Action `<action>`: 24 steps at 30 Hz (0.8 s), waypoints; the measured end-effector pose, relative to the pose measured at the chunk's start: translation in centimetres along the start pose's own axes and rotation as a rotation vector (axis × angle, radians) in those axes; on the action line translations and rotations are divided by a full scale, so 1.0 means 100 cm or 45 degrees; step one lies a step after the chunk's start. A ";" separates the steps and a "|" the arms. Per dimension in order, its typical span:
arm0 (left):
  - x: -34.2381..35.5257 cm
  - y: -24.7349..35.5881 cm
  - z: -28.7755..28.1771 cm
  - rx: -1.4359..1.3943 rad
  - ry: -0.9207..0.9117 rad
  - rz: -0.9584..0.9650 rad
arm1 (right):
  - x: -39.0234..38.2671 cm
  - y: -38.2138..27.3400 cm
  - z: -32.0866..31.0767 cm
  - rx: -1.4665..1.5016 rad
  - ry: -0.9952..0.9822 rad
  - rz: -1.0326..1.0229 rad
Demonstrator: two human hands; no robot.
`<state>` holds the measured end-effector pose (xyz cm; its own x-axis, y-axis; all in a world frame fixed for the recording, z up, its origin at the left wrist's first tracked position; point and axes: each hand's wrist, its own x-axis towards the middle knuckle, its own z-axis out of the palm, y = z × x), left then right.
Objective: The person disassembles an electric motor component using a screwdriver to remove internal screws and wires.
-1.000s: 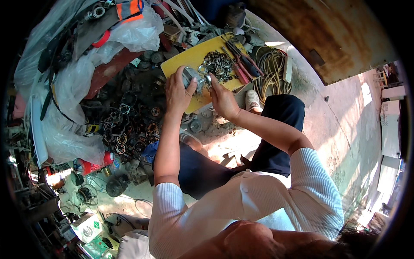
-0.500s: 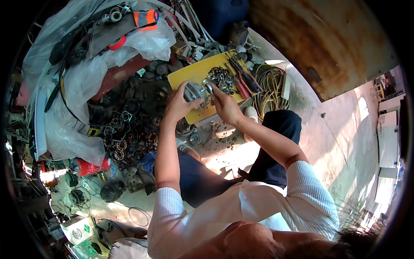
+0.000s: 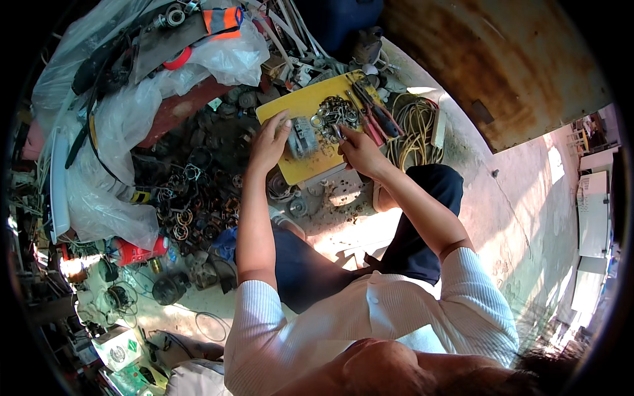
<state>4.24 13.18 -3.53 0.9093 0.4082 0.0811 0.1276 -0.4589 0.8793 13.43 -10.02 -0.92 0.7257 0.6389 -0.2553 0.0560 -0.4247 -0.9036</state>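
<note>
- So the grey metal part (image 3: 303, 140) is sitting on the yellow worktop (image 3: 285, 104), toward its near left side, pretty much between the two hands.
- Left hand (image 3: 266, 145) is the nearer one: the part lies just to the right of its thumb and fingertips. Can't tell if they're actually touching it.
- Right hand (image 3: 360, 153) is on the other side, a bit further off, so from there the part lies to the left.
- Long axis? It's kinda blurry, but it looks like it runs roughly away from the person, across the gap between the hands.
- Left grip: thumb and fingertips sit close together at the part's edge, can't tell if they're pinching anything.
- Right grip: fingers bent down by the near edge of the pile of small metal bits (image 3: 338, 109), with something shiny at the tips. Can't tell if it's pinched.
- Red-handled tool (image 3: 373, 132) lies right of the pile, coiled cable (image 3: 417, 135) beyond that on the floor.
- Labels: white box (image 3: 117, 348) at lower left has a green mark and some printing, red container (image 3: 140, 251) looks printed too. Way too small to read, either one.
</note>
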 end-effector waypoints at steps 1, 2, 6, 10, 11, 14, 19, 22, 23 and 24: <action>-0.004 0.010 -0.003 -0.022 -0.009 0.011 | -0.008 -0.003 -0.003 0.013 -0.049 0.024; -0.009 0.018 -0.004 0.017 -0.046 0.065 | -0.013 -0.006 -0.004 0.027 -0.094 0.047; -0.021 0.029 -0.003 0.149 -0.107 0.112 | -0.017 -0.009 0.000 0.068 -0.194 0.043; -0.024 0.037 -0.003 0.299 -0.088 0.107 | -0.012 -0.025 0.002 -0.018 -0.255 0.061; -0.024 0.036 -0.002 0.332 -0.059 0.114 | -0.011 -0.031 0.001 -0.046 -0.276 0.076; -0.026 0.035 0.000 0.424 0.020 0.158 | 0.003 -0.044 -0.007 -0.327 -0.388 0.077; -0.026 0.030 0.003 0.509 0.096 0.241 | 0.035 -0.085 -0.011 -0.792 -0.694 0.242; -0.028 0.037 0.003 0.515 0.094 0.229 | 0.035 -0.114 -0.012 -0.676 -0.678 0.535; -0.027 0.035 0.004 0.521 0.108 0.244 | 0.034 -0.114 -0.011 -0.669 -0.667 0.510; -0.027 0.032 0.005 0.528 0.123 0.259 | 0.032 -0.113 -0.010 -0.663 -0.657 0.484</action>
<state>2.46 10.19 -1.17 0.8935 0.3402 0.2930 0.1162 -0.8056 0.5810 15.84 -3.79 8.85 0.3603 0.5518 -0.7521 0.2724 -0.8334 -0.4809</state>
